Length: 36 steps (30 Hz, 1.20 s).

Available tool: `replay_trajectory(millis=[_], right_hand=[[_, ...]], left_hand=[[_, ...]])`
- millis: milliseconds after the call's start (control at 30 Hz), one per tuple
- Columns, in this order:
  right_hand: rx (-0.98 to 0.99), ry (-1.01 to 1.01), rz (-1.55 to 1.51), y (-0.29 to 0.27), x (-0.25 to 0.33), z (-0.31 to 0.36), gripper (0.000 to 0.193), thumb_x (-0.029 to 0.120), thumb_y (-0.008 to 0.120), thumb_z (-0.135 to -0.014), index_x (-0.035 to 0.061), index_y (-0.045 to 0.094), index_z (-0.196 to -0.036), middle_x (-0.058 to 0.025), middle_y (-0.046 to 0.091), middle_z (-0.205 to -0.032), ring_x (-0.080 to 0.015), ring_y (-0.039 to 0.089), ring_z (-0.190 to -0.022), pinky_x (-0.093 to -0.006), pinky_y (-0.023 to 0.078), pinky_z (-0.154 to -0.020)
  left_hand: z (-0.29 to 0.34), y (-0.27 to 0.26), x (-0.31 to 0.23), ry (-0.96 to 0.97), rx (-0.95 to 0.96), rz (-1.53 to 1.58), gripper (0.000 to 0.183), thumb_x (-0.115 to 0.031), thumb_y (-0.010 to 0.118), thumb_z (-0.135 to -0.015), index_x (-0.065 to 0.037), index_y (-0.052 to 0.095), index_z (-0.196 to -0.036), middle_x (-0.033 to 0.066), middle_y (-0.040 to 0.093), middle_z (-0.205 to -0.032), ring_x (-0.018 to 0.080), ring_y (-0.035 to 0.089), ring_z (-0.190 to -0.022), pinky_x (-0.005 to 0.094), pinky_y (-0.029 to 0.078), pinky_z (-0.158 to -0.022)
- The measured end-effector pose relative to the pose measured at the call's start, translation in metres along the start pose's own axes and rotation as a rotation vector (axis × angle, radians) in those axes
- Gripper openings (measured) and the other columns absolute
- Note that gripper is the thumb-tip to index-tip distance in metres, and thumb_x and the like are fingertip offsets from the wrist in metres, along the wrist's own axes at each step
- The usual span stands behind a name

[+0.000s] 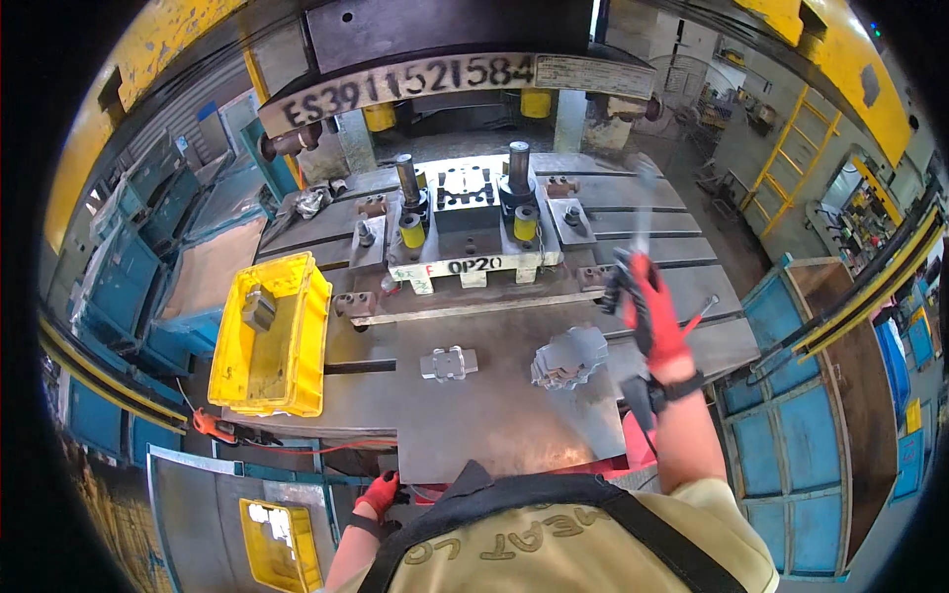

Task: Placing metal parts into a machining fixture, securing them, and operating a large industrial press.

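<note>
Clock reference: taken from the middle of the head view.
Right hand (649,314): at three o'clock above the surface (494,425); red-gloved, apparently curled closed round a thin pale tool (644,222); smeared by motion, exact finger placement unreadable.
Thin pale tool: running up from the right hand toward twelve o'clock; too blurred to identify by kind.
Left hand (378,494): at seven o'clock, low beside the near edge of the surface; partly concealed; opening and any hold cannot be told.
Stacked metal plates (570,358): at four o'clock on the surface, near the right hand; uneven-edged, count not discernible.
Small metal piece (449,364): between six and seven o'clock, lying flat, apart from the stack.
Die set (470,242): at twelve o'clock, fitted with two upright posts (519,170); partly washed out by glare.
Yellow crate (313,346): at nine o'clock, holding dark metal parts (259,308); number uncertain.
Yellow bin (305,549): at seven o'clock, beyond the left hand; pale contents overexposed.
Press (450,40): at twelve o'clock, cut off above.
</note>
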State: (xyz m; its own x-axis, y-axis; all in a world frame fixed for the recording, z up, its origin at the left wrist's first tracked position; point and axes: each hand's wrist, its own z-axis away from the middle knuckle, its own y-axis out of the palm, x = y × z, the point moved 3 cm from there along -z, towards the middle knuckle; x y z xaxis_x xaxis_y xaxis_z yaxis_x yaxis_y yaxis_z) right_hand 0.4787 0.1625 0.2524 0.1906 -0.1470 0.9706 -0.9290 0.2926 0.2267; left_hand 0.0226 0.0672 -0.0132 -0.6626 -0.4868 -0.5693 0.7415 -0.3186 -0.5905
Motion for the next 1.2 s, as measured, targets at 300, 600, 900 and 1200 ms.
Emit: replay_trajectory(millis=[300,600,900,1200], right_hand=[[-0.877,0.448,-0.056,-0.171,-0.105,0.190,0.017,0.026,0.049,-0.071,0.0113,0.042,-0.070,-0.0002,0.038,-0.051,-0.0105,0.037,-0.041,-0.0231,0.029,-0.038],[-0.692,0.607,0.225,-0.175,-0.170,0.241,0.030,0.037,0.048,-0.068,0.0105,0.038,-0.077,-0.0076,0.042,-0.054,-0.0183,0.039,-0.037,-0.0300,0.029,-0.033],[-0.774,0.639,0.081,-0.208,-0.229,0.234,0.051,0.042,0.048,-0.066,0.0120,0.027,-0.101,-0.0126,0.046,-0.069,-0.0221,0.043,-0.045,-0.0330,0.032,-0.034],[-0.913,0.713,0.202,-0.188,-0.207,0.238,0.044,0.038,0.046,-0.068,0.0125,0.031,-0.101,-0.0099,0.048,-0.073,-0.0202,0.046,-0.052,-0.0327,0.034,-0.040]], left_hand=[[-0.005,0.052,0.014,0.629,0.424,-0.001,0.036,-0.027,0.038,-0.077,-0.006,0.039,-0.106,0.0111,0.044,-0.104,0.0216,0.042,-0.093,0.0291,0.033,-0.079],[0.009,0.060,0.011,0.850,0.392,-0.066,0.034,-0.022,0.041,-0.076,-0.006,0.038,-0.106,0.0093,0.041,-0.107,0.0205,0.039,-0.096,0.0292,0.030,-0.082],[0.017,0.060,-0.003,0.744,0.456,0.045,0.030,-0.021,0.042,-0.076,-0.005,0.042,-0.100,0.0083,0.044,-0.099,0.0187,0.042,-0.090,0.0280,0.032,-0.077],[0.019,0.062,-0.009,0.717,0.476,0.088,0.026,-0.020,0.043,-0.075,-0.004,0.045,-0.094,0.0074,0.047,-0.091,0.0168,0.044,-0.083,0.0268,0.034,-0.072]])
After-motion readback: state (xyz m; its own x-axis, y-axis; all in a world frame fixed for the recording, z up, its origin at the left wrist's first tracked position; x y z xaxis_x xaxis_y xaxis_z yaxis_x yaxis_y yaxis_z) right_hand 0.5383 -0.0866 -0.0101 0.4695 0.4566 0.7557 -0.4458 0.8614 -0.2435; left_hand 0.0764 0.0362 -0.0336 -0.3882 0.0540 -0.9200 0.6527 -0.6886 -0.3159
